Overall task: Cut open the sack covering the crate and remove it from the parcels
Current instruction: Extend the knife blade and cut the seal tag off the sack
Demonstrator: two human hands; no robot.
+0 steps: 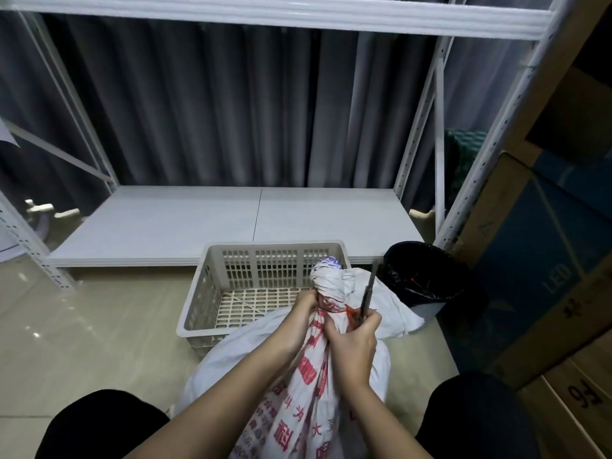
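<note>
White woven sack [308, 385] w/ red print stands on the tiled floor [82, 326] btwn the person's knees, its bunched neck [326, 286] tied off w/ a red tie [347, 311] and leaning over the near right corner of an empty beige plastic crate [231, 293]. Left hand [306, 313] is closed around the neck just below the knot; right hand [356, 346] is closed on scissors [369, 293], blades pointing up, right at the tie. Black-lined bin [427, 279] sits just right of the crate, white shelf rack [231, 220] behind, cardboard boxes [546, 260] along the right edge.
</note>
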